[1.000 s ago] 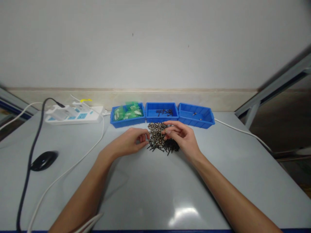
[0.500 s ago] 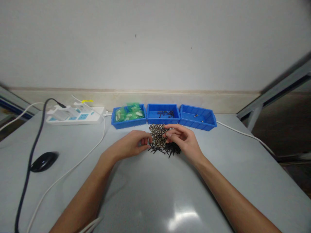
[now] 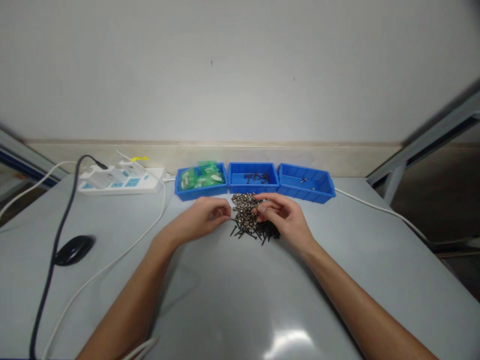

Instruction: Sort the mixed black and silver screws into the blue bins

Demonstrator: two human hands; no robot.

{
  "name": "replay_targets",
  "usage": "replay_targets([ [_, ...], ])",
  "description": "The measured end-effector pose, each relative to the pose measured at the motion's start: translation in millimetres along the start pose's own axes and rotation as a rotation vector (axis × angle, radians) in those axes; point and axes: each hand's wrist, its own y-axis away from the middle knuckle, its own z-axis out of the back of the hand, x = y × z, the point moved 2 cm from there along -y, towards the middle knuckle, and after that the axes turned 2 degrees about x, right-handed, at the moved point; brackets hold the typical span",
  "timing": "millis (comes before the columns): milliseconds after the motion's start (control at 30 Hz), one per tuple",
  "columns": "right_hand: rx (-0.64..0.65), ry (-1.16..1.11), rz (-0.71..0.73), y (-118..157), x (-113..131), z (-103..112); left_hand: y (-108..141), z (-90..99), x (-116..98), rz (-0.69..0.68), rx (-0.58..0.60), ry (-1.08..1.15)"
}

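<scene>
A heap of small screws (image 3: 245, 212), brassy at the back and black along the front and right, lies on the grey table. At its left edge is my left hand (image 3: 206, 217), thumb and index finger pinched together, with a thin dark screw (image 3: 233, 220) poking out at the fingertips. My right hand (image 3: 285, 215) reaches over the heap's right side. Its index finger is stretched forward while the thumb meets the other curled fingers; whatever lies between them is too small to make out.
Behind the heap stand three blue bins: the left bin (image 3: 202, 194) with green-tinted bags, the middle bin (image 3: 253, 189) with several dark screws, the right bin (image 3: 309, 192) with a couple of small pieces. On the left are a power strip (image 3: 150, 187), cables and a black mouse (image 3: 75, 250).
My left hand has drawn slightly left and back from the heap, its fingers now pinched with a screw. My right hand stays nearly in place. The view has shifted a little.
</scene>
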Motion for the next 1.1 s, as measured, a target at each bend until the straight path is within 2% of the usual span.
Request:
replay_targets([
  [100,0.012,0.191,0.063,2,0,-2,-3,-5.1,-6,-0.052,-0.214,0.105],
  [167,0.060,0.233,0.067,2,0,-4,-5,-14.6,-7,-0.075,-0.354,0.199],
  [233,0.111,0.125,0.006,2,-1,-7,-5,-25.7,-5,-0.061,-0.456,0.290],
  [367,0.120,-0.150,-0.156,2,-3,-9,-2,-39.7,-3,-0.084,-0.518,0.368],
  [533,0.132,-0.213,-0.184,1,-4,-9,1,-38.9,-8,-0.131,-0.491,0.326],
  [633,0.050,-0.158,-0.135,-5,-3,-8,4,-34.2,-8,-0.133,-0.446,0.178],
  [733,-0.053,-0.131,-0.044,-14,0,-7,8,-29.6,-4,-0.129,-0.339,-0.025],
  [800,-0.064,-0.139,0.009,-17,1,-7,11,-28.8,-1,-0.125,-0.235,-0.093],
  [900,-0.047,-0.147,0.050,-15,1,-7,14,-30.8,2,-0.120,-0.131,-0.124],
  [1100,-0.047,-0.110,0.018,-3,1,0,11,-36.9,4,-0.130,-0.075,-0.126],
])
